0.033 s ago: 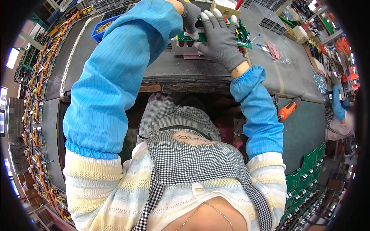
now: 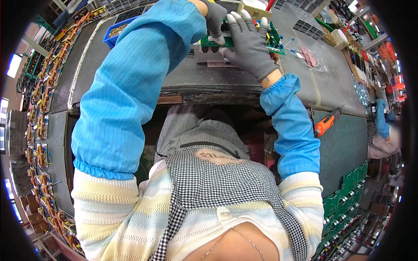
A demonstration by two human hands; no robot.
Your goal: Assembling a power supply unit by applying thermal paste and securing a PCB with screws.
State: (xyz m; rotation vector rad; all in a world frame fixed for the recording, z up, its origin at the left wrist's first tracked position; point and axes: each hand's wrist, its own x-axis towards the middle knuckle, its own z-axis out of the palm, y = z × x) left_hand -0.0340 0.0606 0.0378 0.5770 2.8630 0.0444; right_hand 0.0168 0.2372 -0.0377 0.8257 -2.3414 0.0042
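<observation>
A green circuit board point(image 2: 274, 40) with mounted parts lies on the dark bench at the top of the head view. My left hand point(image 2: 214, 21), in a grey glove, is at its left end, fingers curled and thumb pressed on its near edge. The fingertips are partly hidden, and a bit of yellow shows by them at the frame edge. My right hand point(image 2: 249, 47), in a grey glove with pale fingertips, lies across the board with fingers stretched and spread. Beneath the near edge shows a pale metal plate point(image 2: 220, 64). A copper coil point(image 2: 274, 56) sits beside my right wrist.
At left stands a blue bin point(image 2: 114, 31) of small brass-coloured parts. Pink pieces point(image 2: 308, 57) in clear plastic lie right of the board. An orange power tool point(image 2: 325, 123) rests by the bench's right edge. Green boards point(image 2: 348, 187) stand lower right; a co-worker's blue sleeve point(image 2: 382, 118) shows far right.
Both hands and the board keep their places. Under the board's near left edge, slightly more pale metal shows.
</observation>
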